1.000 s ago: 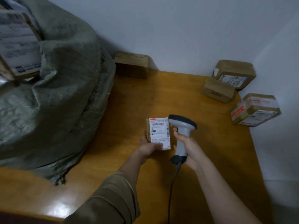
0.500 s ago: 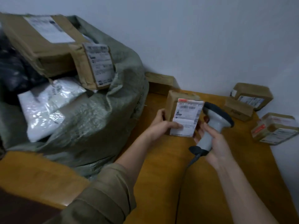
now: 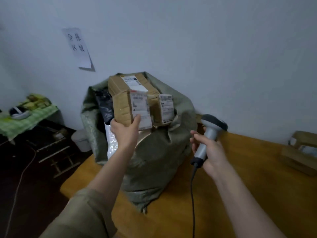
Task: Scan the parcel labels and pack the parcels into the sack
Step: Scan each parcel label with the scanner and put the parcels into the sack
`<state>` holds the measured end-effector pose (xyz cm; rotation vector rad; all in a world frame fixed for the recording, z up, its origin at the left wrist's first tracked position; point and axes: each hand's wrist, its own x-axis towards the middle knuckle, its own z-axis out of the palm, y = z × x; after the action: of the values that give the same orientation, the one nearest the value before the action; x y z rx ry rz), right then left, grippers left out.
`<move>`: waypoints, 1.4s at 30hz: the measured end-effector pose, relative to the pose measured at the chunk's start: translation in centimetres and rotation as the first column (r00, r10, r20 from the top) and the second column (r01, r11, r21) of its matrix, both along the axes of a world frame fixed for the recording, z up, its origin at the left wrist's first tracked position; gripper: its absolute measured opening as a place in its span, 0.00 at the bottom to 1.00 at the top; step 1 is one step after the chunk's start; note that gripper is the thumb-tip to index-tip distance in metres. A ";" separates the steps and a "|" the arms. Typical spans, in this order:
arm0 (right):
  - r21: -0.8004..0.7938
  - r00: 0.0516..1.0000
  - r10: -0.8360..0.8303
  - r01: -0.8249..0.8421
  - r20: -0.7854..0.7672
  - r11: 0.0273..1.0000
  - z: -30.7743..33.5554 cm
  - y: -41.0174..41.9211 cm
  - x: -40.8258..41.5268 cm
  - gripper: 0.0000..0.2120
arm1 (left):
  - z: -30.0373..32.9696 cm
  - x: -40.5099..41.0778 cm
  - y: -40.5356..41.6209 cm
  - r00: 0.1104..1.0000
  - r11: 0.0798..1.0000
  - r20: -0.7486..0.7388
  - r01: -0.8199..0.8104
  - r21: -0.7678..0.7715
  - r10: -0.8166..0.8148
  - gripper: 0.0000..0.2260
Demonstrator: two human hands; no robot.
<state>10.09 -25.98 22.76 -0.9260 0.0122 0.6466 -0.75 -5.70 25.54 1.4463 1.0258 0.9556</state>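
My left hand (image 3: 126, 132) grips a small brown parcel (image 3: 123, 109) with a white label from below and holds it over the mouth of the grey-green woven sack (image 3: 154, 152). The sack stands on the wooden table (image 3: 248, 186) and is stuffed with parcels: a large brown box (image 3: 120, 83), a smaller labelled box (image 3: 163, 109), a black bag (image 3: 104, 105) and a white plastic mailer (image 3: 111, 145). My right hand (image 3: 211, 152) grips the handle of a grey corded barcode scanner (image 3: 210, 133), to the right of the sack.
Brown parcels (image 3: 300, 152) lie at the table's right edge by the wall. A paper notice (image 3: 78, 48) hangs on the wall. To the left, off the table, are a green-clothed stand (image 3: 25, 117), a white bucket (image 3: 80, 140) and a dark floor with a cable.
My left hand has lifted the small parcel from the table beside the scanner up and left to the sack's mouth. My view has swung left and up. The scanner stays in my right hand.
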 end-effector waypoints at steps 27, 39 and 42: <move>-0.568 0.858 -0.512 0.401 -0.043 0.719 -5.7 18.3 -9.8 0.49 | -3.5 -3.4 13.7 0.519 0.606 -0.365 0.773 -0.185 -0.773 0.44; -0.374 0.818 -0.567 0.556 0.091 0.742 1.2 14.6 -9.0 0.33 | -0.6 -0.3 12.9 0.483 0.640 -0.676 0.768 0.023 -0.556 0.35; -0.320 0.809 -0.568 0.584 0.154 0.746 3.2 12.4 -8.5 0.31 | -0.5 1.1 11.6 0.489 0.586 -0.761 0.790 0.178 -0.427 0.30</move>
<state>1.58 -13.56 25.93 -1.2127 0.3758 0.0307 0.34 5.85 25.04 2.5134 0.5551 0.0970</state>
